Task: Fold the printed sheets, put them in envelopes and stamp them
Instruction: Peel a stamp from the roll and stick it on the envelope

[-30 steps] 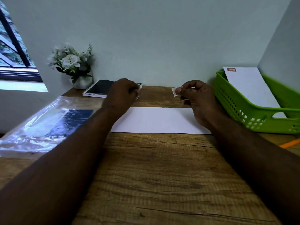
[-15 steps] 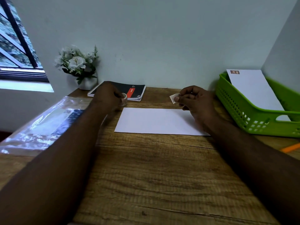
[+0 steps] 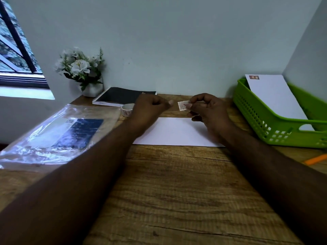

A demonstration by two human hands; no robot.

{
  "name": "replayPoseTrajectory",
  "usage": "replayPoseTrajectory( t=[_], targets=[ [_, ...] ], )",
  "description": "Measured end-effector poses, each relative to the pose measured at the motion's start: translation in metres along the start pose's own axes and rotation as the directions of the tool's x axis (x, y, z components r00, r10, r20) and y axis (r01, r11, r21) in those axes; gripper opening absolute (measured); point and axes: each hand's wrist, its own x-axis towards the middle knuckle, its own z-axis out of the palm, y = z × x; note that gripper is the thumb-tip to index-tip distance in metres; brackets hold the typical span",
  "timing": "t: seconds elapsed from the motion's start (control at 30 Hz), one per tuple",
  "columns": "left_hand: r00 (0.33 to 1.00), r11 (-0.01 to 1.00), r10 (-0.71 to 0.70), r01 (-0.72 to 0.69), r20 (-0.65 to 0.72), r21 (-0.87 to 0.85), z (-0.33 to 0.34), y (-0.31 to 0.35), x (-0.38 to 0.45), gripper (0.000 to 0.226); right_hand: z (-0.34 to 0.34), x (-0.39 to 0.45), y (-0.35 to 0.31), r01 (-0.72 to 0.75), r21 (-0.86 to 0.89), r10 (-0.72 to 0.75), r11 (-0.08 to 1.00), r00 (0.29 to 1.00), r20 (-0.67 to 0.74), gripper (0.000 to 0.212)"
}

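A wooden desk [image 3: 177,191] set against a pale wall is shown from above. A clear plastic sleeve [image 3: 58,135] holding printed sheets is laid at the left side, and a green basket [image 3: 276,121] containing a stamped envelope [image 3: 276,98] is placed at the right. A blank white envelope [image 3: 177,132] lies flat at the centre, beneath and between the two hands. A black spiral notebook [image 3: 122,96] and a potted white flower [image 3: 83,71] are seen at the back. The left hand [image 3: 150,110] is held above the envelope's left end with its fingers curled and nothing gripped. The right hand [image 3: 207,110] is raised over the envelope's far edge, and a small stamp [image 3: 183,105] is pinched between its thumb and forefinger, clear of the paper. A small roll of stamps [image 3: 127,109] stands on the desk just left of the left hand. An orange pen [image 3: 316,159] is partly seen at the right edge.
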Motion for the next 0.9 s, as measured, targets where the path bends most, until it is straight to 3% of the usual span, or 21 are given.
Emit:
replayPoseTrajectory(
  t=[0.23, 0.43, 0.5, 0.6, 0.67, 0.73, 0.8, 0.9],
  targets=[
    [0.999, 0.977, -0.054, 0.053, 0.004, -0.207, 0.020, 0.003, -0.009, 0.011, 0.005, -0.004, 0.001, -0.061, 0.065, 0.061, 0.996, 0.998, -0.007, 0.012],
    [1.000, 0.990, -0.022, 0.021, 0.000, -0.137, 0.017, 0.000, -0.005, 0.010, 0.008, -0.004, 0.001, -0.104, 0.096, 0.101, 0.990, 0.994, 0.039, 0.007],
    [0.998, 0.998, 0.039, -0.037, 0.053, -0.053, 0.013, 0.000, -0.003, 0.008, 0.005, -0.002, 0.002, -0.102, -0.001, 0.102, 0.995, 0.994, -0.046, 0.011],
    [0.976, 0.993, 0.077, -0.095, 0.203, 0.076, 0.005, 0.002, -0.002, 0.005, -0.006, 0.004, 0.002, -0.016, -0.138, -0.009, 0.990, 0.984, -0.176, 0.027],
    [0.945, 0.985, 0.036, -0.089, 0.326, 0.150, 0.001, 0.004, -0.002, 0.005, -0.013, 0.005, -0.002, 0.003, -0.118, -0.014, 0.993, 0.995, -0.096, 0.024],
    [0.915, 0.979, 0.008, -0.090, 0.404, 0.183, -0.002, 0.005, -0.002, 0.007, -0.015, 0.003, -0.005, -0.024, -0.077, 0.032, 0.997, 0.994, 0.105, 0.018],
    [0.898, 0.977, 0.006, -0.098, 0.440, 0.187, -0.003, 0.006, -0.002, 0.008, -0.014, 0.002, -0.004, -0.022, -0.111, 0.053, 0.994, 0.956, 0.288, 0.024],
    [0.890, 0.975, 0.000, -0.102, 0.456, 0.199, -0.006, 0.006, -0.003, 0.007, -0.010, 0.001, 0.002, 0.038, -0.205, 0.047, 0.978, 0.918, 0.394, 0.029]
  ],
)
